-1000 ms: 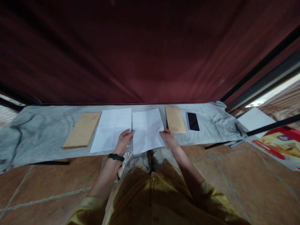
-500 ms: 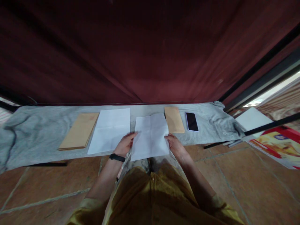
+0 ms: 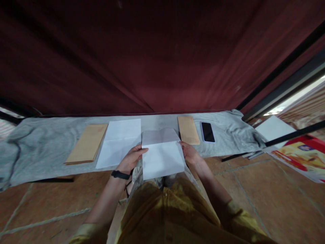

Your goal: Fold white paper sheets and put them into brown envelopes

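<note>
left hand (image 3: 132, 157) sits ahead and left of the lap (image 3: 175, 178), pinching, thumb (image 3: 144, 150) pointing inward; right hand (image 3: 189, 152) pinches ahead and right of it. both forearms (image 3: 108, 198) angle inward toward the lap.

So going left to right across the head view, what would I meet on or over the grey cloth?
Stacked tan paper envelopes, flat white paper, creased white paper sheet being held, single tan paper envelope, black-screened rectangular phone with pale edging.
</note>
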Motion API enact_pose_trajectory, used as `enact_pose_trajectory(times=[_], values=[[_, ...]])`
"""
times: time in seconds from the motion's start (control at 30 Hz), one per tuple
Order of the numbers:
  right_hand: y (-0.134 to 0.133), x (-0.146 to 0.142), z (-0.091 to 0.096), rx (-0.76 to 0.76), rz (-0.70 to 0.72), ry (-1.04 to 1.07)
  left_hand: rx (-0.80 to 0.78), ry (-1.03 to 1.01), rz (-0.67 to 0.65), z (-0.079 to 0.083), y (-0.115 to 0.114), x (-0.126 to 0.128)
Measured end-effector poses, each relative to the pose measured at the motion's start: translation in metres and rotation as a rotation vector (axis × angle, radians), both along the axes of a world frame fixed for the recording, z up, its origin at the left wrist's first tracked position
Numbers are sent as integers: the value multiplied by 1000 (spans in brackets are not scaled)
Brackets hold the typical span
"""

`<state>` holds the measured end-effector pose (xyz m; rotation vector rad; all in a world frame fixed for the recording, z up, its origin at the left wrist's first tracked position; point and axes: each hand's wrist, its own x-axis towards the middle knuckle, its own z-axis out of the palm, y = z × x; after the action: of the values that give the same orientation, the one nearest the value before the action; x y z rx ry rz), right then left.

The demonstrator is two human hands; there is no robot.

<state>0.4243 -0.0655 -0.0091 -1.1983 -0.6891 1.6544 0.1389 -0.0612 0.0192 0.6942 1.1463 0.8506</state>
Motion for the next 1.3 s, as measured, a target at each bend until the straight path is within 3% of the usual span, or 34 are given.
enact_pose_trajectory(times=[0.1, 0.2, 0.37, 0.57, 0.73, 0.87, 1.0, 1.2, 1.3], values=[[9, -3, 1, -44, -6, 40, 22, 35, -30, 11, -3, -2], [20, -5, 11, 9, 0, 62, 58, 38, 5, 16, 1, -3], [43, -5, 45, 155, -3, 40, 124, 47, 179, 26, 22, -3], [63, -2, 94, 389, -54, -70, 308, 47, 196, 61, 43, 0], [64, 1, 109, 586, -127, -201, 498, 118, 234, 72, 49, -1], [59, 6, 94, 740, -203, -329, 661, 392, 292, 59, 48, -7], [51, 9, 56, 754, -77, -508, 803, 573, 166, 37, 45, -14], [27, 2, -22, 668, 15, -677, 649, 650, 40, -12, 31, -13], [13, 2, -46, 629, 64, -728, 707, 707, -119, -32, 20, -11]])
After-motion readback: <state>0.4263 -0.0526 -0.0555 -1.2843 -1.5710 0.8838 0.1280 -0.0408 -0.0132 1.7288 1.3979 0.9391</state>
